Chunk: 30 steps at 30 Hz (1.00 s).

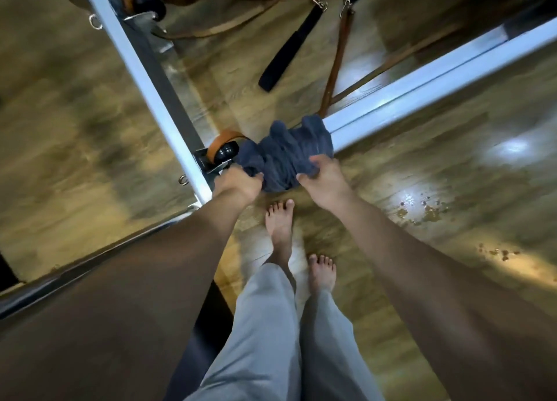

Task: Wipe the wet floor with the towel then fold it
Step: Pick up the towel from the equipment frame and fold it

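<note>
**Q:** Fingers first: what are they doing?

**A:** Fingers of both hands are curled into a dark blue towel (286,156). The left hand (236,186) grips its left edge, with the fingertips buried in the cloth and out of sight. The right hand (324,180) pinches the lower right part, thumb on top.

**Q:** Where is the towel?

**A:** Bunched up between the two hands, in front of the person and above the floor (422,165). Its far edge overlaps the end of a pale metal bar (437,81) that runs away to the upper right. Whether it touches the bar, I cannot tell.

**Q:** Is the floor wet?

**A:** To the right, small droplets and puddles (422,210) glint on the wood-look floor, well apart from the towel. Bright patches of reflected light lie near them.

**Q:** What else is in view?

**A:** Two bare feet (280,225) stand below the towel, and grey trouser legs (271,340) are cut off at the bottom edge. A second metal bar (144,81) runs from the upper left down to the left hand, with a brown and black wheel (224,150) beside it, partly hidden by the towel. Farther off lie brown straps (336,66) and a black strap (289,51) with metal clips. The left side is blurred, and the top edge cuts off the frame.
</note>
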Motion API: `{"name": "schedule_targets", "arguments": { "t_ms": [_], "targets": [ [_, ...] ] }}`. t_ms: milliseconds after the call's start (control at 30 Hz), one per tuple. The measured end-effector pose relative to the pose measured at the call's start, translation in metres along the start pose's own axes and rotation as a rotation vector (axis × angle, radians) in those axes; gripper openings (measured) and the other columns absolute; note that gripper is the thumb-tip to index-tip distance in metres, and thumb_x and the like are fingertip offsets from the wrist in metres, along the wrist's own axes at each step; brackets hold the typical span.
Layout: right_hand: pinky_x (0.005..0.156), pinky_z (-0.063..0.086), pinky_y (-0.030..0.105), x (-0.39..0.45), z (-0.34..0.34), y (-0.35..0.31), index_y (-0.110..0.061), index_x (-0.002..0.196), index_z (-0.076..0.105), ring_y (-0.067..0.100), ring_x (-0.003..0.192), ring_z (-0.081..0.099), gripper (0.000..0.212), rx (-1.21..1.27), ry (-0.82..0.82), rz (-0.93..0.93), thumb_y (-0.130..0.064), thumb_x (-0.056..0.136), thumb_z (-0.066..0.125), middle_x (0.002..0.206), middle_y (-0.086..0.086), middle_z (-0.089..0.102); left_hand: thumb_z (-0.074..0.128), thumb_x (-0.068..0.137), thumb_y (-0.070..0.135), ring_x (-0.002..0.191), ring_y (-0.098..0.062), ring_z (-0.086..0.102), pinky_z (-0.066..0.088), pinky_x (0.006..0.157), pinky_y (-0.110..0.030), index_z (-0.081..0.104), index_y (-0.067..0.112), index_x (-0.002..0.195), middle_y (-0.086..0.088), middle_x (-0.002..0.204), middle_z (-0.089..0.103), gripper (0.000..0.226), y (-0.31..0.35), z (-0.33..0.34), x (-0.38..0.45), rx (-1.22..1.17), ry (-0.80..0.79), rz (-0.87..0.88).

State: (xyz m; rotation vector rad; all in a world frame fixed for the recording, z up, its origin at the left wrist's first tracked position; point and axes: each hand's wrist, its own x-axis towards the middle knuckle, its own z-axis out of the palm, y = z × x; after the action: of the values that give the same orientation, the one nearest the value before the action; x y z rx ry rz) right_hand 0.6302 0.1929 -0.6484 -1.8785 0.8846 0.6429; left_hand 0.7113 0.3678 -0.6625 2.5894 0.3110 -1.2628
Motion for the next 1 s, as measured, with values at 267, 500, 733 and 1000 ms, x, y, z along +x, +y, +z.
{"name": "schedule_targets", "arguments": {
  "t_ms": [267,500,733,1000],
  "targets": [
    [0.11,0.044,0.043,0.03,0.022,0.011,-0.018,0.144,0.03,0.026,0.128,0.052,0.074,0.376,0.164,0.184,-0.017,0.086,0.076,0.141,0.01,0.048,0.071,0.083,0.051,0.128,-0.031,0.043,0.037,0.104,-0.035,0.038,0.027,0.144,-0.012,0.142,0.046,0.074,0.014,0.035,0.03,-0.358,-0.034,-0.152],
    [0.083,0.051,0.031,0.042,0.027,0.017,-0.021,0.117,0.046,0.022,0.102,0.062,0.041,0.512,0.24,0.298,-0.013,0.088,0.074,0.111,0.003,0.061,0.064,0.084,0.004,0.073,-0.015,0.047,0.046,0.064,-0.03,0.042,0.024,0.096,0.004,0.087,0.048,0.033,0.022,0.037,0.03,-0.757,0.121,-0.184],
    [0.056,0.041,0.027,0.023,0.004,0.003,-0.018,0.063,0.046,0.017,0.06,0.048,0.027,0.376,0.183,0.194,-0.02,0.086,0.062,0.061,0.0,0.05,0.053,0.085,0.002,0.063,-0.012,0.041,0.032,0.053,-0.024,0.041,0.025,0.09,0.004,0.079,0.044,0.026,0.026,0.011,0.003,-0.895,0.178,-0.139],
    [0.055,0.042,0.015,-0.04,-0.085,-0.046,-0.019,0.077,0.057,-0.004,0.058,0.05,0.014,0.547,0.257,-0.038,-0.024,0.09,0.052,0.071,-0.007,0.054,0.046,0.086,-0.004,0.091,-0.024,0.061,0.052,0.079,-0.035,0.057,0.03,0.091,0.0,0.104,0.062,0.036,0.065,-0.065,-0.064,-1.192,0.284,0.033]
  ]
}}
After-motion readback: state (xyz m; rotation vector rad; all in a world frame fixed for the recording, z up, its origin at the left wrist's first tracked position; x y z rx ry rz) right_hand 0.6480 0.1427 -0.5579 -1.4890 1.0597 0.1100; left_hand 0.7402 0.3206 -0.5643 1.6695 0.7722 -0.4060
